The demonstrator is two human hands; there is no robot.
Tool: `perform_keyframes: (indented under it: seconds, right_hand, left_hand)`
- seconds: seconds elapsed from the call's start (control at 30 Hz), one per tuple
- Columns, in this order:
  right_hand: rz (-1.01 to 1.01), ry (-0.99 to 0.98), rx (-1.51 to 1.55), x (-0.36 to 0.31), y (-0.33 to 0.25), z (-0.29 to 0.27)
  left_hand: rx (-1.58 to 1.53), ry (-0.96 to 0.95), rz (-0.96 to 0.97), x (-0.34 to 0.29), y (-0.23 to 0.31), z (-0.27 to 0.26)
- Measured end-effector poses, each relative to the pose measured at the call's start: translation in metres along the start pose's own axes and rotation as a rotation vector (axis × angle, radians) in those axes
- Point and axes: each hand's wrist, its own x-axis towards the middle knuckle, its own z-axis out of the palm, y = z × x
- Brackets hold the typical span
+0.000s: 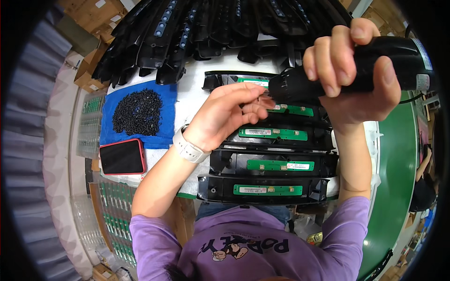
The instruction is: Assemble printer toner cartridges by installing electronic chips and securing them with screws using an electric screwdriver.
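My right hand (351, 70) is wrapped around a thick black electric screwdriver (393, 58), held level above the right side of the table, its nose pointing left. My left hand (232, 110), with a white watch (190, 147) on the wrist, is closed in a pinch at that nose. Whatever the fingertips hold is too small to make out. Beneath both hands lies a column of long black plastic panels (218, 161), each bearing a narrow green circuit board (281, 166). The upper panels are partly covered by my hands and the screwdriver.
Many black plastic housings (161, 42) are heaped along the far edge. On the left, a pile of small black screws (136, 112) rests on a blue cloth (108, 112), with a red-cased phone (122, 158) below. Trays of green boards (117, 206) stand at lower left. A cable trails at right.
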Motion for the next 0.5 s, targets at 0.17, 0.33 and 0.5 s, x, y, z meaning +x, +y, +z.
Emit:
perform_keyframes:
  seconds: [0.17,0.33,0.5]
  right_hand:
    - [-0.028,0.024,0.013,0.0,-0.01,-0.005]
    - [-0.04,0.02,0.024,0.002,-0.019,-0.009]
    - [-0.018,0.021,0.071,0.002,-0.022,-0.006]
  left_hand:
    - [0.155,0.071,-0.016,-0.004,-0.002,0.007]
    - [0.167,0.075,0.002,-0.004,0.0,0.009]
    - [0.287,0.05,0.037,-0.005,-0.001,0.008]
